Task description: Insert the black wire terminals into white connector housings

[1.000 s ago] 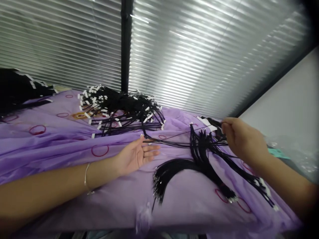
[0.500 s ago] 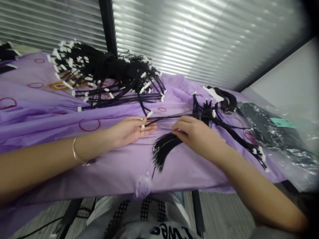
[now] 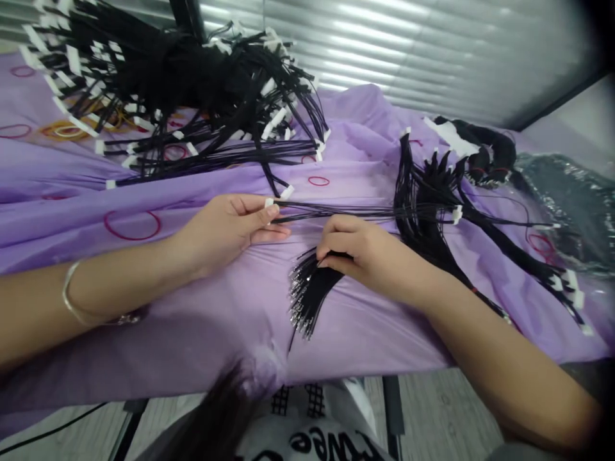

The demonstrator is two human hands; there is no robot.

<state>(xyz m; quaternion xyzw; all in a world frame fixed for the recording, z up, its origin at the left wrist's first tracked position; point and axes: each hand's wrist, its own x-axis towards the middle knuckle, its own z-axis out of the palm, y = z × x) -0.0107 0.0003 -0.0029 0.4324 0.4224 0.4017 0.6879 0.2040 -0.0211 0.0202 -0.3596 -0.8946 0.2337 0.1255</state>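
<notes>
One purple cloth (image 3: 202, 339) fronts slatted blinds (image 3: 365, 51); left fingers (image 3: 262, 216) pinch a connector (image 3: 268, 203), right fingers (image 3: 334, 245) wires (image 3: 307, 291).

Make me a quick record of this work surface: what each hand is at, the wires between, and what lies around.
Left hand: thumb and fingers at a white connector
Right hand: fingertips at a metal-tipped black bundle; grip on a wire unclear
Wires: thin black strands running rightward from the connector
Behind: large pile of black cables with white ends
Far right: clear plastic bag
Surface: purple cloth
</notes>
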